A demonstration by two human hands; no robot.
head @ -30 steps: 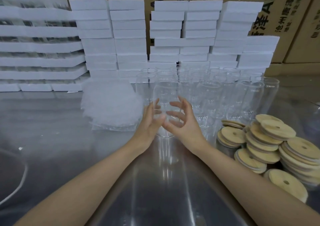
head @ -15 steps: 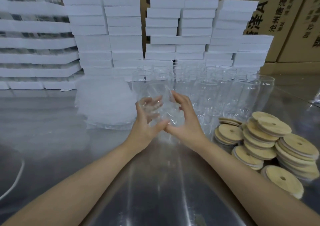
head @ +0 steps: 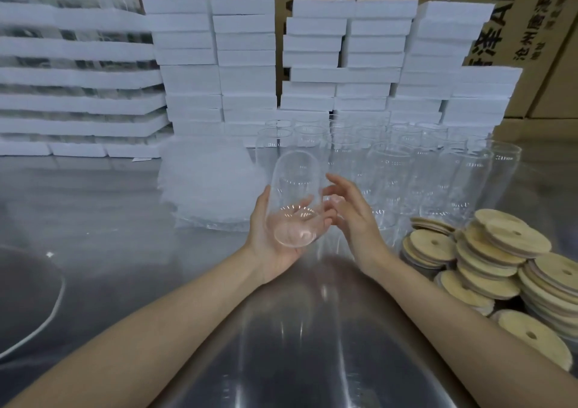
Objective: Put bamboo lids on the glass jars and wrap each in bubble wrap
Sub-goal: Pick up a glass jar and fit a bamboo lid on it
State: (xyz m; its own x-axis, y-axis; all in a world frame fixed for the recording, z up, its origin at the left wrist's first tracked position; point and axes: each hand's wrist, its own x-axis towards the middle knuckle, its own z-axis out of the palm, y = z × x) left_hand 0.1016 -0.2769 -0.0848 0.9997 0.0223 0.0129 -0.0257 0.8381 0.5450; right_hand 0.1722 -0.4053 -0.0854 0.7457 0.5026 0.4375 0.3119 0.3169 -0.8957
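Clear glass jar (head: 294, 201), smooth and cylindrical, lies tilted at the centre of the frame in the upturned left hand (head: 272, 248), whose fingers curl around its base. The right hand (head: 353, 220) hovers just beside it, fingers spread and relaxed. Round pale bamboo lids (head: 488, 251), each with a small hole, are heaped at lower right. A frosty bubble wrap pile (head: 209, 188) sits centre left, more empty jars (head: 422, 170) stand behind, and white foam boxes (head: 247, 63) are stacked along the back of the shiny steel table (head: 93, 220).
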